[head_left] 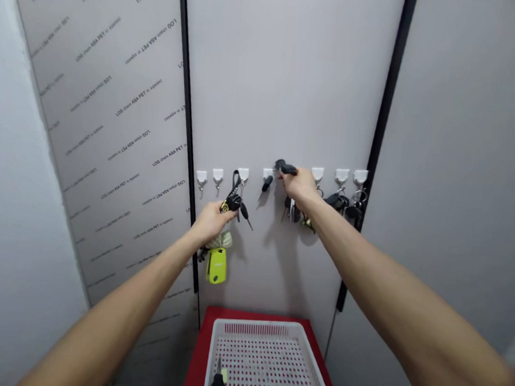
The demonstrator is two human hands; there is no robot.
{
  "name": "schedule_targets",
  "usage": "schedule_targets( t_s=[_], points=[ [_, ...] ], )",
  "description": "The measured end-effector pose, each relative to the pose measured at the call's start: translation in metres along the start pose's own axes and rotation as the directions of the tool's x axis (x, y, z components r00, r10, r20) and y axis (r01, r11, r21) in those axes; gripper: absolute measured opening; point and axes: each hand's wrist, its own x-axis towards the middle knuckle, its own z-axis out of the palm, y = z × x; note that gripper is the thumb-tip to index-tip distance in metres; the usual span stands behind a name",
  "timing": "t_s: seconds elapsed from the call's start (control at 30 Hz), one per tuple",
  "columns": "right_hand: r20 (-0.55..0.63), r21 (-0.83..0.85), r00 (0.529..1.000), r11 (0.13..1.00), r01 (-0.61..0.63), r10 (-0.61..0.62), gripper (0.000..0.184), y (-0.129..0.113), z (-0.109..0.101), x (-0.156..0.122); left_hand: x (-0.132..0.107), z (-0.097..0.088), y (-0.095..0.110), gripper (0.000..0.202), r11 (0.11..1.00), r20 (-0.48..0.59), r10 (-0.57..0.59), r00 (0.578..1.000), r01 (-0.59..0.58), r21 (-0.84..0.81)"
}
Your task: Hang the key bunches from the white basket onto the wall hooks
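My left hand (pixel 211 220) is closed on a bunch of keys (pixel 234 203) with black heads and a dark strap looped upward, in front of the wall panel. Below that hand hangs a bright yellow-green key case (pixel 217 265); whether it belongs to the same bunch I cannot tell. My right hand (pixel 301 185) pinches a black-headed key (pixel 289 169) in front of the row of hooks. Just left of it, another black-headed key (pixel 267 184) hangs at a white hook (pixel 267 173). More keys (pixel 295 211) show under my right hand, partly hidden.
Several white hooks (pixel 342 175) run along the grey panel (pixel 286 89), with key bunches (pixel 353 210) hanging at the right end. Lower down, a white perforated basket (pixel 261 329) stands on a red surface (pixel 198 344). A black-handled pointed item (pixel 217 384) lies in the basket.
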Motion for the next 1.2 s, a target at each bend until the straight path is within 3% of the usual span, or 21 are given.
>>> schedule_targets(
  t_s=[0.1,0.17,0.23,0.37,0.5,0.67,0.8,0.9,0.93,0.97,1.0,1.07,1.1,1.13,1.2],
  points=[
    [0.092,-0.051,0.983,0.986,0.161,-0.156,0.019,-0.015,-0.011,-0.001,-0.008,0.023,-0.009,0.016,0.994,0.109,-0.060,0.992,0.070,-0.083],
    [0.235,-0.010,0.932,0.958,0.286,-0.276,0.018,-0.016,-0.012,-0.017,-0.016,0.038,-0.017,0.012,0.984,0.194,-0.098,0.976,0.124,-0.129],
    [0.398,0.049,0.864,0.947,0.317,-0.309,0.017,-0.004,-0.005,-0.046,-0.030,0.055,-0.029,0.008,0.970,0.271,-0.130,0.954,0.179,-0.164],
    [0.671,0.065,0.720,0.982,0.180,-0.176,0.019,0.053,0.023,-0.123,-0.073,0.092,-0.063,0.006,0.952,0.411,-0.176,0.895,0.261,-0.159],
    [0.771,-0.034,0.636,0.999,0.011,0.019,0.019,0.105,0.047,-0.182,-0.111,0.118,-0.092,0.012,0.960,0.540,-0.224,0.811,0.279,-0.020],
    [0.756,-0.164,0.636,0.985,-0.049,0.157,0.020,0.130,0.054,-0.209,-0.120,0.121,-0.091,0.021,0.952,0.632,-0.295,0.717,0.167,0.256],
    [0.763,-0.183,0.624,0.982,-0.041,0.168,0.019,0.137,0.051,-0.214,-0.111,0.114,-0.075,0.028,0.925,0.633,-0.279,0.722,0.025,0.379],
    [0.788,-0.123,0.603,0.992,-0.038,0.121,0.017,0.135,0.042,-0.203,-0.101,0.107,-0.064,0.035,0.901,0.646,-0.295,0.704,-0.020,0.433],
    [0.783,-0.078,0.616,0.996,-0.043,0.088,0.019,0.132,0.036,-0.195,-0.096,0.105,-0.059,0.038,0.903,0.651,-0.286,0.703,-0.030,0.429],
    [0.750,-0.027,0.660,0.998,-0.051,0.054,0.021,0.128,0.029,-0.184,-0.089,0.103,-0.053,0.041,0.911,0.646,-0.266,0.715,-0.034,0.412],
    [0.681,0.021,0.732,0.998,-0.062,0.031,0.024,0.124,0.019,-0.171,-0.080,0.101,-0.046,0.044,0.926,0.632,-0.230,0.740,-0.035,0.377],
    [0.413,0.095,0.911,0.994,-0.057,0.013,0.026,0.113,-0.002,-0.141,-0.059,0.099,-0.028,0.048,0.961,0.548,-0.131,0.826,-0.030,0.275],
    [0.239,0.110,0.971,0.993,-0.039,0.012,0.028,0.108,-0.012,-0.125,-0.047,0.099,-0.017,0.049,0.975,0.474,-0.084,0.876,-0.026,0.220],
    [0.076,0.114,0.997,0.993,-0.014,0.006,0.029,0.104,-0.022,-0.110,-0.033,0.100,-0.007,0.049,0.986,0.382,-0.042,0.923,-0.023,0.165],
    [-0.132,0.086,0.991,0.996,0.028,-0.016,0.033,0.097,-0.034,-0.085,-0.006,0.106,0.014,0.051,0.997,0.168,-0.001,0.986,-0.011,0.071]
  ],
)
